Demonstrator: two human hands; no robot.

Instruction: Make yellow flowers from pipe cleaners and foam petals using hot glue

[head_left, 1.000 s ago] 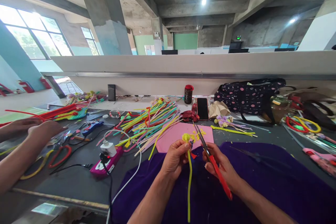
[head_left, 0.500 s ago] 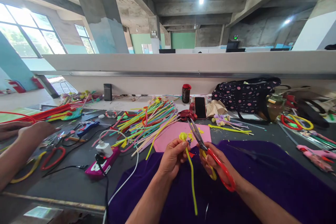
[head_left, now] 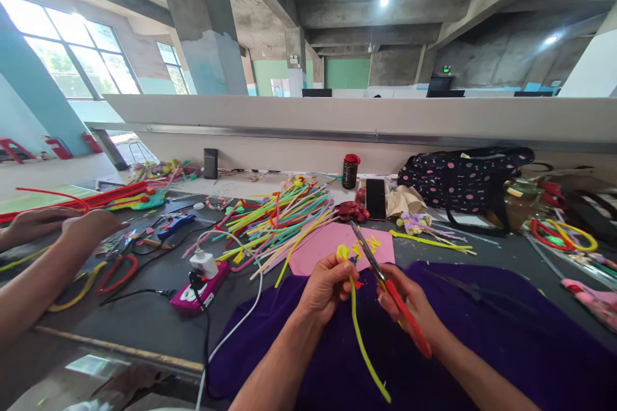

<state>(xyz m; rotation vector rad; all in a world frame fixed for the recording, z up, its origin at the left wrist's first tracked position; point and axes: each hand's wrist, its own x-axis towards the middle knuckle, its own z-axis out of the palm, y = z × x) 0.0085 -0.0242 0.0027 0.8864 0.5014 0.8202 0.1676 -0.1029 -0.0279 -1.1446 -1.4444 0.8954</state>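
My left hand (head_left: 325, 289) pinches a yellow pipe cleaner (head_left: 361, 340) just under the small bunched yellow head (head_left: 342, 252) at its top. The tail of the stem curves down over the dark purple cloth (head_left: 463, 347). In my right hand (head_left: 405, 302) is a pair of scissors (head_left: 411, 321) with a red handle loop, its blades pointing up and away, close to the right of the yellow head. The blades look nearly together. Small yellow bits (head_left: 373, 243) lie on a pink sheet (head_left: 313, 247) behind my hands.
Many coloured pipe cleaners (head_left: 289, 212) lie piled beyond my left hand. To the left are a purple power strip (head_left: 200, 295) with cables, more scissors (head_left: 118, 275) and another person's hands (head_left: 91, 228). A phone (head_left: 375, 199), a red-lidded bottle (head_left: 350, 172) and a patterned bag (head_left: 457, 183) stand behind.
The view has turned slightly left. The scissors' handles have come together and the yellow loop has gone from sight. The stem's tail has swung to the right.
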